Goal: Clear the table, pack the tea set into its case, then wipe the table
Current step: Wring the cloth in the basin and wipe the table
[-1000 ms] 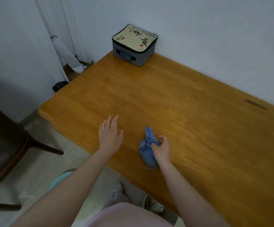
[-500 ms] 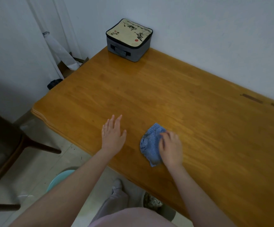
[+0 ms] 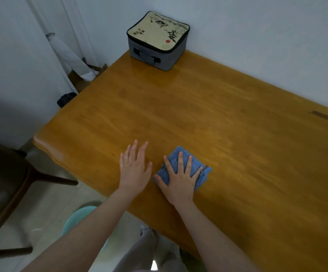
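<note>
The right hand lies flat on a blue cloth, fingers spread and palm down. It does not pinch the cloth but presses it to the table; that is the hold for wiping, since a flat palm puts the whole pad against the wood. The cloth is folded into a thick square, which gives the palm a firm pad and leaves no loose corner to trail.

Just left of the cloth, the left hand is open and empty, fingers together and pointing away from the person. Whether it touches the wood or hangs just above it cannot be told. It probably steadies the body while the other arm works.

Both hands sit near the table's near edge, so the wiping looks to be just starting there, with most of the top yet to be covered.

Far from the cloth, at the back corner against the wall, stands the case, lid shut. Apart from case and cloth the top holds nothing, so clearing and packing seem done, and the case is probably parked there to keep it off the wiping path.

Below the near edge, a pale green basin sits on the floor, and a chair stands off the table's left end.
</note>
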Demonstrator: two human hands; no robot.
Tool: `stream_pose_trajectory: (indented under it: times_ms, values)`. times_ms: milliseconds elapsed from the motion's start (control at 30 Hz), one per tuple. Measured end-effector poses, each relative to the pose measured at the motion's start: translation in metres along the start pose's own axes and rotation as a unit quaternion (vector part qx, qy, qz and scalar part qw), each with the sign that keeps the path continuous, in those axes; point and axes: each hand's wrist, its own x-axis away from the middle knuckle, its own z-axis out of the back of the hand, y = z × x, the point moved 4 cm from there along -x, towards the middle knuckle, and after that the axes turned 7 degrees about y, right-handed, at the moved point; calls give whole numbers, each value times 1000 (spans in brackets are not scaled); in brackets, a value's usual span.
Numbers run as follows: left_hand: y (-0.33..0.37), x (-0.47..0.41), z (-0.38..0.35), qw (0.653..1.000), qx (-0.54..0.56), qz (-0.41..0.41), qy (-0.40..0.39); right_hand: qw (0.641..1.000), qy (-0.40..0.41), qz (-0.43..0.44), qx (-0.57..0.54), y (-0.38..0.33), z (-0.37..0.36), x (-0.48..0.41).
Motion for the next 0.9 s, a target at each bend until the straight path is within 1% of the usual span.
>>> stream_pose_trajectory:
  times_ms: [167, 367, 467, 567, 700, 800, 900]
  values:
    - [-9, -29, 6, 998, -38, 4, 57, 999, 9, 52, -9, -33, -7, -39]
    - [-34, -59, 4, 996, -48, 28, 75, 989, -13, 146, 1, -74, -12, -98]
    - [-40, -69, 3, 995, -45, 45, 74, 985, -19, 171, 6, -85, -12, -129]
    - [-40, -75, 2, 995, -48, 43, 78, 985, -52, 162, 8, -87, -16, -148]
    - [-31, -76, -4, 997, -49, 27, 60, 987, -53, 148, 13, -72, -15, -145]
    - [-18, -69, -10, 997, -52, 22, 46, 992, -28, 123, 1, -35, -10, -132]
    - [-2, -57, -19, 998, -50, 15, 39, 996, -6, 86, -5, 16, -4, -115]
